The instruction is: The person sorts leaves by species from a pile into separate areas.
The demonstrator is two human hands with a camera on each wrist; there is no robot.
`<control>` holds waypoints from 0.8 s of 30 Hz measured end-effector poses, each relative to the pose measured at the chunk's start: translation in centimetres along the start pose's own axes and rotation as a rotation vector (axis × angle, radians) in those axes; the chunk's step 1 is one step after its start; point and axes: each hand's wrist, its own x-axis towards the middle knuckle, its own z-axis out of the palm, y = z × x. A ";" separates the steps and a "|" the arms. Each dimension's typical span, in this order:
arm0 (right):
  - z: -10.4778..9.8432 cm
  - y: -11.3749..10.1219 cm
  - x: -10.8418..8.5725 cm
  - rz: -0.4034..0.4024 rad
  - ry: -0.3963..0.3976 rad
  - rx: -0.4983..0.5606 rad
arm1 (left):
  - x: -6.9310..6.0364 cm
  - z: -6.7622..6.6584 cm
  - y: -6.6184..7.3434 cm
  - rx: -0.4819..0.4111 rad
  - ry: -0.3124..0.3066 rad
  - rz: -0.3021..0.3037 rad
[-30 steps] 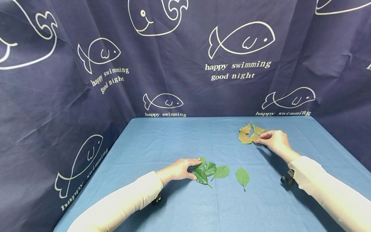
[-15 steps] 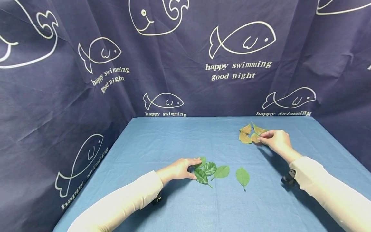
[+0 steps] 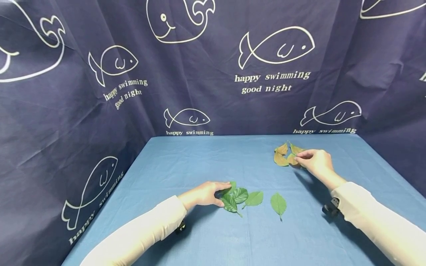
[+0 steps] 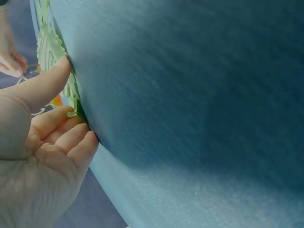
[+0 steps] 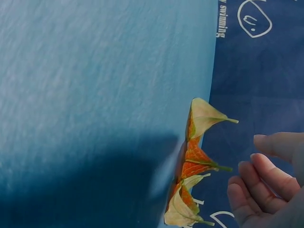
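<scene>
In the head view my left hand [image 3: 208, 193] rests at the left of several green leaves, its index finger on the upper leaf [image 3: 233, 185] and its thumb against the lower leaf [image 3: 229, 204]. A dark glossy leaf [image 3: 240, 195] and a paler one [image 3: 255, 198] overlap or lie close beside them. The left wrist view shows the thumb [image 4: 52, 80] touching a green leaf's edge. My right hand [image 3: 316, 162] hovers by a cluster of yellow-brown leaves [image 3: 281, 159]. The right wrist view shows its thumb and fingers apart, holding nothing, beside these curled leaves [image 5: 204, 116].
One green leaf [image 3: 278, 204] lies alone to the right of the green group. A blue cloth [image 3: 186, 159] covers the table. Dark blue curtains [image 3: 216, 81] with fish drawings stand behind and at both sides. Each wrist carries a small black camera [image 3: 330, 207].
My right fingertips have come up slightly from the nearest yellow-brown leaf. My left thumb and the lower green leaf have shifted a little to the left. The head view has tilted slightly.
</scene>
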 end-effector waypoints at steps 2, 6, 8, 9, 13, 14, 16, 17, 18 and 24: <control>-0.1 -0.2 -0.2 0.012 -0.003 0.002 | 0.0 0.0 0.0 -0.009 -0.002 -0.001; -0.1 -0.5 -0.4 0.013 -0.013 0.009 | 0.1 0.1 -0.1 -0.016 0.008 -0.002; -0.1 -0.7 -0.5 0.010 -0.017 0.010 | 0.1 0.1 -0.2 -0.011 0.016 -0.001; -0.2 -0.8 -0.6 0.009 -0.020 0.012 | 0.1 0.1 -0.2 -0.009 0.020 0.000; -0.2 -1.4 -0.7 0.008 -0.035 0.019 | 0.1 0.0 -0.3 -0.011 0.040 -0.001; -0.2 -1.5 -0.7 0.007 -0.040 0.023 | 0.1 0.0 -0.3 -0.009 0.045 -0.001; -0.3 -1.7 -0.8 0.002 -0.051 0.029 | 0.0 -0.1 -0.2 -0.013 0.052 -0.004; -0.4 -1.8 -0.9 0.001 -0.056 0.031 | 0.0 -0.1 -0.2 -0.019 0.055 -0.005; -0.4 -1.9 -1.0 -0.001 -0.063 0.036 | 0.0 -0.1 -0.2 -0.024 0.058 -0.005; -0.5 -2.4 -1.8 -0.011 -0.089 0.060 | 0.0 0.2 -0.2 -0.040 0.060 -0.006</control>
